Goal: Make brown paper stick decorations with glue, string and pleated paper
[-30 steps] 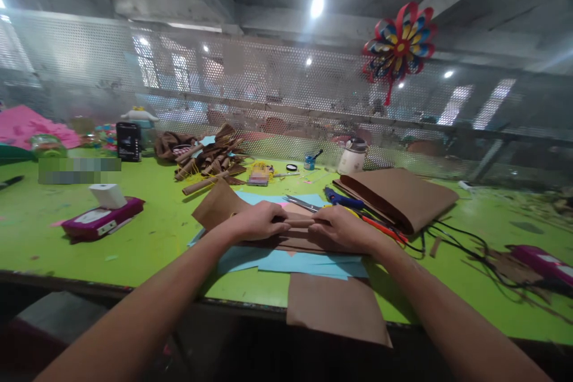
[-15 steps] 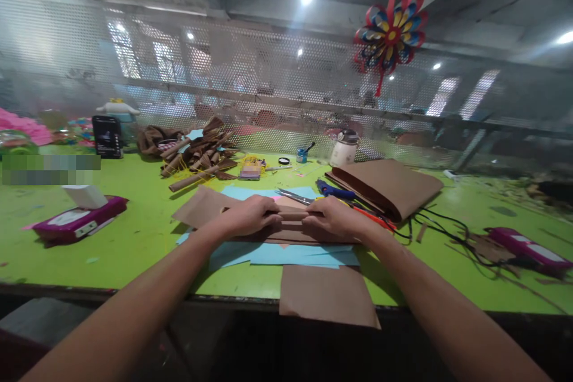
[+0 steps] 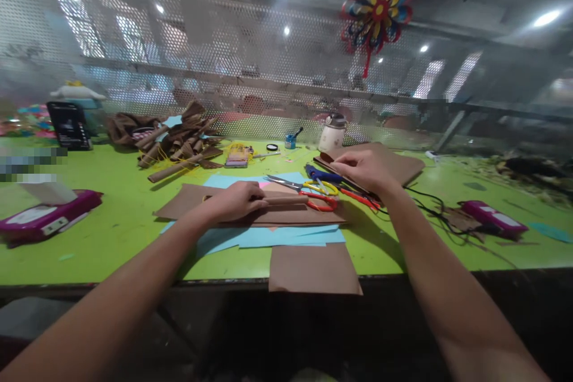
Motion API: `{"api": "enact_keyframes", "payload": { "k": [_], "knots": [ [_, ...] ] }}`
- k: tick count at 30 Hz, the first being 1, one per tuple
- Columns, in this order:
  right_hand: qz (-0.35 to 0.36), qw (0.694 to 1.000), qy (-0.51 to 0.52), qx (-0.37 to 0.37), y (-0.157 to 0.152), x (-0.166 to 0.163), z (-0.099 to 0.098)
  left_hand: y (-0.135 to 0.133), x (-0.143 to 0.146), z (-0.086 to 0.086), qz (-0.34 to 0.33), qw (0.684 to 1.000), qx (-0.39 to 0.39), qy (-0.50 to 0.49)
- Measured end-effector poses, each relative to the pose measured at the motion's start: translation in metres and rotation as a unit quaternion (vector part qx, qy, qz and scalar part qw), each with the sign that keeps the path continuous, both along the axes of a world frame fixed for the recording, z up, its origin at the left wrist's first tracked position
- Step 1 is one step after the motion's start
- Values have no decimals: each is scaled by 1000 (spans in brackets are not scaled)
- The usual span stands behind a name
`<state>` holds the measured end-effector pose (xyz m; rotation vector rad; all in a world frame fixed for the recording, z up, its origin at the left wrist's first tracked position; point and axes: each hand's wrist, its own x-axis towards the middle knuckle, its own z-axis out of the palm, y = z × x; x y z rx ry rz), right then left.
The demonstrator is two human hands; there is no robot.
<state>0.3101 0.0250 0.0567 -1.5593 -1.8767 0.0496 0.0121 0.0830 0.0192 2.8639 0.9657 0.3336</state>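
My left hand (image 3: 237, 200) is curled over a rolled tube of brown paper (image 3: 286, 199) and presses it onto a flat brown sheet (image 3: 290, 215). That sheet lies on light blue paper (image 3: 268, 237) on the green table (image 3: 111, 233). My right hand (image 3: 364, 170) hovers off the roll with loosely bent fingers and nothing visible in it. It is above the near edge of a folded stack of brown paper (image 3: 405, 164), just past a blue glue gun (image 3: 320, 174). Scissors with red and yellow handles (image 3: 316, 194) lie between my hands.
Another brown sheet (image 3: 313, 268) hangs over the table's front edge. A pile of brown paper rolls (image 3: 179, 143) sits at the back left and a white bottle (image 3: 332, 133) by the mesh screen. Pink boxes lie at the left (image 3: 45, 218) and right (image 3: 492, 219). Black cables (image 3: 430, 209) trail right.
My right hand has let go of the brown roll and moved up and right toward the brown paper stack. The left hand stays on the roll. The view has tilted upward.
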Motion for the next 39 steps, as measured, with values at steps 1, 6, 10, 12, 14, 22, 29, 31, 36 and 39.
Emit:
{"api": "enact_keyframes", "payload": {
  "k": [1,6,10,12,14,22,29,31,36,39],
  "knots": [
    [35,999,-25,-29,-6,-2,0,0,1,0,1,1000,0,5],
    [185,965,-152,-105,-62,-27,-8,-2,3,2,-2,1000,-18,8],
    [235,949,-183,-98,-118,-55,-27,-5,5,-1,12,999,-33,-23],
    [230,952,-193,-68,-135,-66,-41,-6,5,-2,6,999,-31,-34],
    [208,956,-201,-46,-143,-72,-54,-8,5,-3,4,999,-28,-37],
    [195,959,-206,31,-132,-68,-75,-3,2,-6,26,997,-50,-60],
    [236,950,-203,-8,-138,-73,-52,-3,-1,-5,-21,996,-69,-59],
    [244,948,-203,-27,-140,-74,-46,-5,-2,-3,-33,995,-75,-50],
    [234,947,-222,-13,-137,-81,-48,-11,-4,3,-68,995,-74,11],
    [217,948,-232,-4,-124,-86,-49,-14,-6,8,-92,992,-77,49]
  ]
}}
